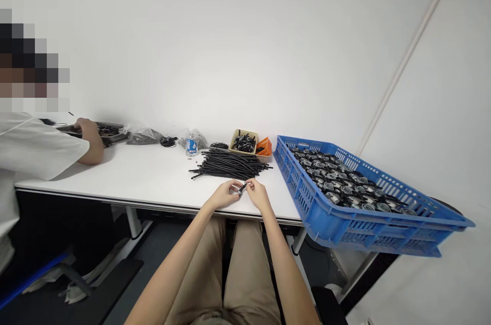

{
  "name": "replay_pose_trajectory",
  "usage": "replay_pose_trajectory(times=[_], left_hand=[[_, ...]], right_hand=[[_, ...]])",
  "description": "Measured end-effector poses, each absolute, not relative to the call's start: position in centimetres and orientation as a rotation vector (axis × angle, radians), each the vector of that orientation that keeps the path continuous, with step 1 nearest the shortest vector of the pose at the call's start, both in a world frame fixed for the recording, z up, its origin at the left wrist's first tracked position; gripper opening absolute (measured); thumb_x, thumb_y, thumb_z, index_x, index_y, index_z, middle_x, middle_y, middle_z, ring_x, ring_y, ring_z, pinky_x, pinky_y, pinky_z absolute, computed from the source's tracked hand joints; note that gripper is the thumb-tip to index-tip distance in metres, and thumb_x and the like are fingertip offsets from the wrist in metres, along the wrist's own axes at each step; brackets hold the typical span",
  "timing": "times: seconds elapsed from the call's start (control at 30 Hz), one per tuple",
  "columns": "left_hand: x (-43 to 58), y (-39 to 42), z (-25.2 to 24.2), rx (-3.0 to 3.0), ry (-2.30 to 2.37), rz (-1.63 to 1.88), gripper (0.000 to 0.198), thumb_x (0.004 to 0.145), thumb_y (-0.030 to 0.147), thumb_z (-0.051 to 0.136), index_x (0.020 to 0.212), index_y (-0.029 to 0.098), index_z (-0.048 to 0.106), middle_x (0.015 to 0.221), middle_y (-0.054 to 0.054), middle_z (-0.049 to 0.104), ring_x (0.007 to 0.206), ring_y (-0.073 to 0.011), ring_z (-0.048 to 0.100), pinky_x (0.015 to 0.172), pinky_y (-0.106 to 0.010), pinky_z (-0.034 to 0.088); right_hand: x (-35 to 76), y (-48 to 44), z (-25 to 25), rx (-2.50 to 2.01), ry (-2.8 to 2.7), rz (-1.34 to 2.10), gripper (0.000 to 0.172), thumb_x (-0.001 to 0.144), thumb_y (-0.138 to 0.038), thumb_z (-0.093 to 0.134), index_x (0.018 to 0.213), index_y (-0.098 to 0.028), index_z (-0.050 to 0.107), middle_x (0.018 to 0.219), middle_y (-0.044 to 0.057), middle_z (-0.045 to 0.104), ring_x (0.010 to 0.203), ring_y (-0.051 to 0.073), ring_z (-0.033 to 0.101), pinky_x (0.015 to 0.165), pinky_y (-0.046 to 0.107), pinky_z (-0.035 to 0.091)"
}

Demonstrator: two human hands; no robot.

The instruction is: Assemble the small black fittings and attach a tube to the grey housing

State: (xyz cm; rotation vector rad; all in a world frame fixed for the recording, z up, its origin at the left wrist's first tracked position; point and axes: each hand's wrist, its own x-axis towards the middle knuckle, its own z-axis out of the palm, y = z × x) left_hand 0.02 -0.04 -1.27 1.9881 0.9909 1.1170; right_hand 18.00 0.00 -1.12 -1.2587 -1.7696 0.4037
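Observation:
Close to the table's front edge, my left hand (226,194) and my right hand (256,193) meet around a small dark part (242,188). The fingers of both hands pinch it; its exact kind is too small to make out. Just beyond my hands lies a pile of black tubes (230,164), stacked mostly sideways. Behind the pile stands a cream basket (233,147) filled with small black pieces. An orange basket (267,147) tilts beside it, with dark pieces inside.
A large blue crate (312,212) on the right holds several rows of black and clear parts. A water bottle (191,145) and plastic bags (141,135) stand along the wall. At the left, a co-worker's arm (90,143) reaches to a metal tray (115,135) on the white table (153,171).

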Motion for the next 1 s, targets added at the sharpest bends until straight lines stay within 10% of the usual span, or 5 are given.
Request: replay_pose_trajectory(times=[1.0], left_hand=[[-0.05,0.17,-1.22,2.005,0.998,1.208,0.029,0.075,0.01,0.052,0.099,0.015,0.066,0.103,-0.008,0.072,0.09,-0.0168,0.067,0.086,-0.029,0.053]], right_hand=[[18.02,0.11,-1.24,-1.23,-1.802,0.377,0.017,0.087,-0.018,0.05,0.088,-0.02,0.067,0.084,0.003,0.072,0.08,0.019,0.067,0.074,0.026,0.047]])
